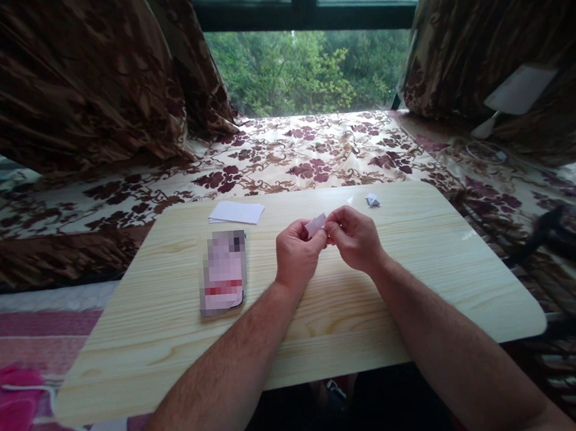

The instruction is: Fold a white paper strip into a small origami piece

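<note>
A small piece of folded white paper (316, 225) is held between my two hands, above the middle of the table. My left hand (296, 249) is closed, pinching the paper from the left. From the right, my right hand (355, 239) grips its edge between thumb and fingers. The fingertips of both hands almost meet and hide the paper's lower part. Beyond my right hand lies a small folded white paper shape (373, 200). A short stack of white paper sheets (237, 212) rests near the far edge, left of my hands.
The pale wooden table (152, 315) has rounded corners. On its left lies a blurred pink phone-shaped item (223, 271). Behind it is a ledge with a floral cloth (308, 149), below a window. A white lamp (519, 91) stands at the right. Pink fabric (16, 401) and cables are lower left.
</note>
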Tool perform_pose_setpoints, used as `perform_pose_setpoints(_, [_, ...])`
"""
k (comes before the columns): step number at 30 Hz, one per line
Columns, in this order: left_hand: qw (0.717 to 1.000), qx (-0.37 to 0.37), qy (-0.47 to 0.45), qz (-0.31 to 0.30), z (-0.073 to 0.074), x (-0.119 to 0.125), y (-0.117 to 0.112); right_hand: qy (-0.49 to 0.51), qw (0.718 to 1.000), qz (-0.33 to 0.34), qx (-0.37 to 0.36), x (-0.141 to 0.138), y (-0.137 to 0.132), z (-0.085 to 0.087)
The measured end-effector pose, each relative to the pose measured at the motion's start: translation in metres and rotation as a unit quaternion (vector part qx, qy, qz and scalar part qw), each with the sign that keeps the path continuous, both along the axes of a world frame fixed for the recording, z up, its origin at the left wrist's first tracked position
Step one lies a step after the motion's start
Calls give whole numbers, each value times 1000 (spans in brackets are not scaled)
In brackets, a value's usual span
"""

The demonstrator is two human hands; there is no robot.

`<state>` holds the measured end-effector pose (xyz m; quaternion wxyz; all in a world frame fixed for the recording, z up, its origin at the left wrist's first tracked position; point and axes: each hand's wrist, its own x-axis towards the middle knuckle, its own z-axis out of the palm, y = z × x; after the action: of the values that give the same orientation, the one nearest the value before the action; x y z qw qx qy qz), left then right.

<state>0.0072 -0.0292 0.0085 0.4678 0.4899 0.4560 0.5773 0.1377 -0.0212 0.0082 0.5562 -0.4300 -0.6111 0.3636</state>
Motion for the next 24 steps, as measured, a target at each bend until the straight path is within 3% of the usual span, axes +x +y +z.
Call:
perform_pose_setpoints(10, [999, 14, 28, 19, -4, -1, -1, -5, 1000, -15, 4, -2, -2, 1])
perform_pose_setpoints(24, [1000, 12, -15, 4, 6, 0, -4, 38, 999, 2, 4, -1, -2, 4])
